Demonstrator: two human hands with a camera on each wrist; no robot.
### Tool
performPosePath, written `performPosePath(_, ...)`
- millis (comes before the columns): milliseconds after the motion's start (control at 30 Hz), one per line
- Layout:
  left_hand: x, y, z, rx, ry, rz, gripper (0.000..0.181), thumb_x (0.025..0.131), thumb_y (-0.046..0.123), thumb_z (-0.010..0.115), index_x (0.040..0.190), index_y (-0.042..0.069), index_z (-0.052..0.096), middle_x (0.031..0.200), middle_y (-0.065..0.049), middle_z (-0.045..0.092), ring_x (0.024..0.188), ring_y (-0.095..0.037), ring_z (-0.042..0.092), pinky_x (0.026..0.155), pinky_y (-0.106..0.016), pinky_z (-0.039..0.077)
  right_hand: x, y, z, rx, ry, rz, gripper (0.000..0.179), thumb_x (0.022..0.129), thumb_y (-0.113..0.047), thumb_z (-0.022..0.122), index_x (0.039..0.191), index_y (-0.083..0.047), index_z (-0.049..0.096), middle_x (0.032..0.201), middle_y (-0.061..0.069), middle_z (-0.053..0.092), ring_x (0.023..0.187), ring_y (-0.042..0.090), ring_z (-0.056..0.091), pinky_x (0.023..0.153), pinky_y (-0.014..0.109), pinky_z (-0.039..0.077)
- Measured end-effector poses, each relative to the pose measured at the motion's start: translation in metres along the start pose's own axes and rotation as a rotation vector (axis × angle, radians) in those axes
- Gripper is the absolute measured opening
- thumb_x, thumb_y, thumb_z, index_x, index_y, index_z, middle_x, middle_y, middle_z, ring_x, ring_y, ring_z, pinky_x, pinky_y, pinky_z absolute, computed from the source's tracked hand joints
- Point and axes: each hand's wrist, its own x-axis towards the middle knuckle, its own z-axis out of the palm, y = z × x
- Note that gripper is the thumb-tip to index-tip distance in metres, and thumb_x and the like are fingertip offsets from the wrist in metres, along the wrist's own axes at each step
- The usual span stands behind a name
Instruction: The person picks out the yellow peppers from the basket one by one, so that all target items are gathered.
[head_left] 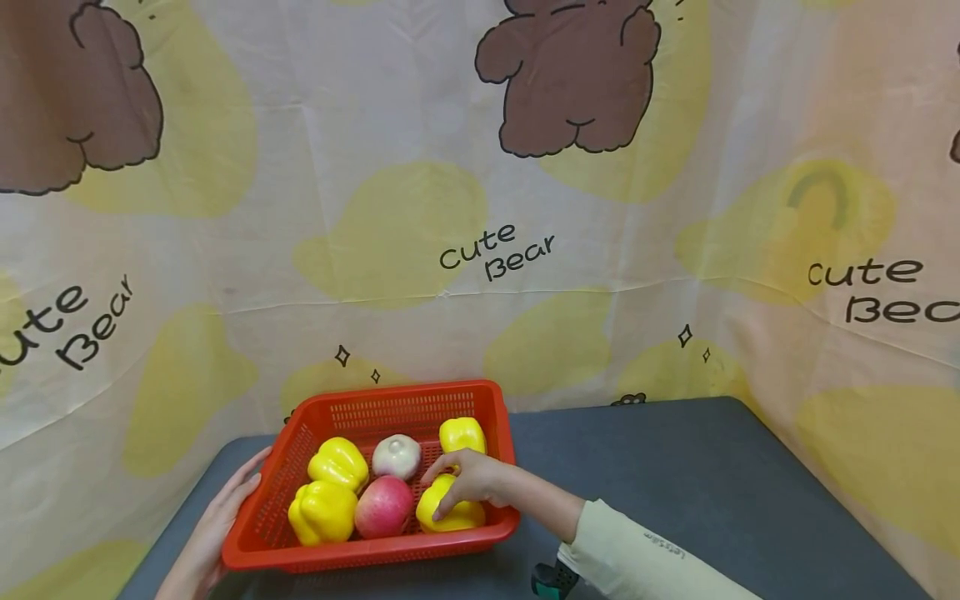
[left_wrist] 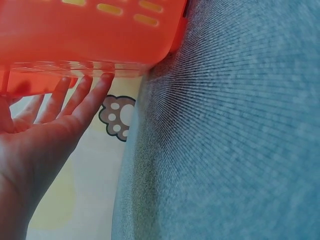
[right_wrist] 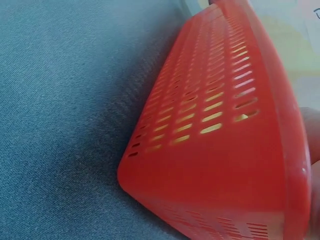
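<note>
A red plastic basket point(head_left: 352, 554) stands on the table. Inside it, a yellow bell pepper point(head_left: 471, 517) lies at the front right, with my right hand point(head_left: 480, 479) over it. The thumb and fingers curl around this pepper. My left hand point(head_left: 217, 521) touches the basket's left side with its fingers extended; in the left wrist view, the fingertips of the left hand point(left_wrist: 50, 135) meet the basket wall point(left_wrist: 100, 40). Also in the basket are a garlic bulb point(head_left: 396, 457), a pinkish-red apple point(head_left: 384, 507) and more yellow peppers point(head_left: 322, 512). The right wrist view mostly shows the basket's perforated side point(right_wrist: 210, 165).
The dark grey-blue table point(head_left: 637, 475) extends to the right of the basket. Behind it hangs a cloth point(head_left: 420, 333) printed with bears and lettering. A dark wrist device point(head_left: 553, 581) sits below the right sleeve point(head_left: 637, 550).
</note>
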Motion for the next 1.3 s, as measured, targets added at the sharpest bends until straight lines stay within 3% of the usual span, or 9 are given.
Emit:
performPosePath(300,0.000,-0.004,-0.001,-0.015,-0.026,0.045,0.062,0.117,0.041,0.033,0.168,0.021,0.006,0.120,0.032,0.064,0.109,-0.006,0.071,0.090,-0.043,0.063,-0.002,0.000,0.003,-0.029,0.015,-0.012,0.034,0.080,0.008,0.084,0.109,-0.008,0.077,0.112,0.009,0.061,0.107,0.026,0.051,0.092,0.044,0.055)
performPosePath(667,0.000,-0.003,-0.001,-0.008,-0.015,0.034,0.064,0.116,0.042,0.034,0.169,0.021,0.005,0.120,0.033,0.063,0.108,-0.006,0.071,0.090,-0.045,0.062,-0.002,-0.003,-0.003,-0.047,0.020,-0.060,0.032,0.082,0.004,0.085,0.110,-0.007,0.076,0.115,0.008,0.062,0.107,0.026,0.053,0.093,0.046,0.056)
performPosePath(1100,0.000,-0.002,-0.001,-0.004,0.000,0.018,0.065,0.116,0.043,0.034,0.170,0.022,0.006,0.118,0.035,0.061,0.107,-0.005,0.071,0.090,-0.044,0.063,-0.007,-0.010,-0.008,-0.022,0.018,-0.058,0.031,0.085,-0.004,0.084,0.112,-0.011,0.070,0.113,0.007,0.062,0.111,0.028,0.054,0.092,0.045,0.059)
performPosePath(1300,0.000,-0.003,-0.002,-0.014,-0.017,0.045,0.064,0.116,0.041,0.034,0.169,0.020,0.005,0.119,0.033,0.063,0.108,-0.006,0.071,0.089,-0.042,0.063,-0.009,-0.012,-0.011,0.003,0.013,-0.079,0.034,0.087,-0.004,0.082,0.118,-0.009,0.071,0.118,0.008,0.062,0.112,0.028,0.055,0.092,0.045,0.059)
